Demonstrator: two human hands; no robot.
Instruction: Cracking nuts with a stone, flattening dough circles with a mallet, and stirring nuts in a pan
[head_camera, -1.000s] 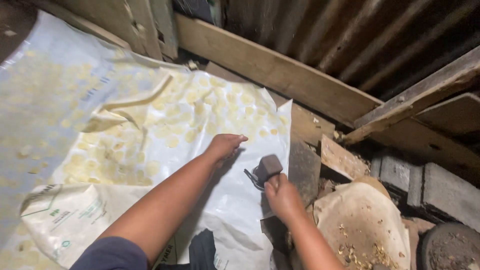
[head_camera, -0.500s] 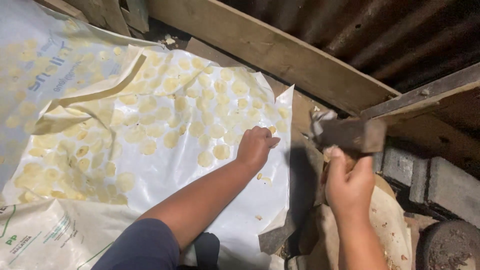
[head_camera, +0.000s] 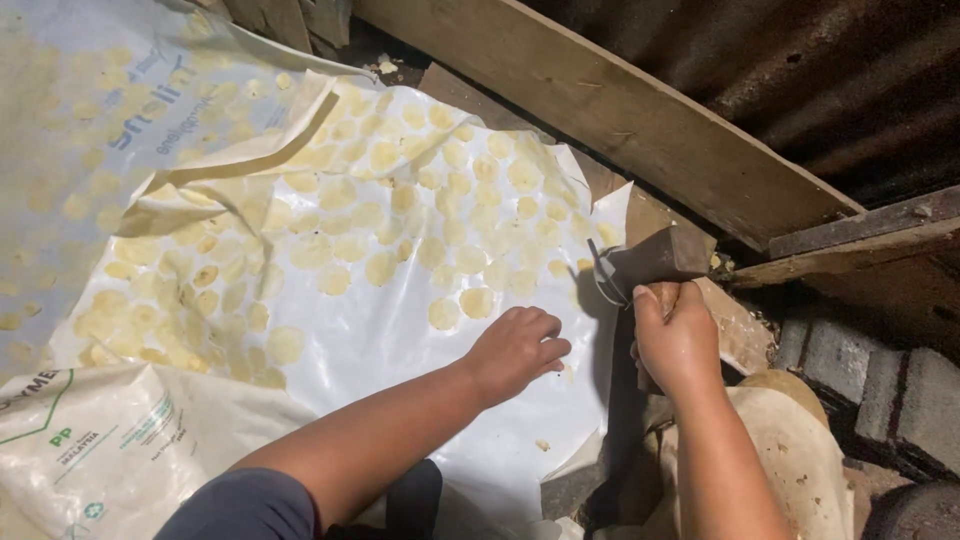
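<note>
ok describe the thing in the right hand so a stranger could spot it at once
Start at the white plastic sheet dotted with flat pale yellow discs and go to its right edge, under the slanting wooden beam. There the right hand grips a hammer, head up: the only dark, blocky metal thing among the pale discs.

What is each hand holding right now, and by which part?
The right hand holds a hammer by its wooden handle, just below the head. The left hand holds nothing; it rests on the white plastic sheet.

right hand (head_camera: 678, 335) grips hammer (head_camera: 655, 258) | left hand (head_camera: 516, 347) on sheet (head_camera: 400, 340), apparently flat
</note>
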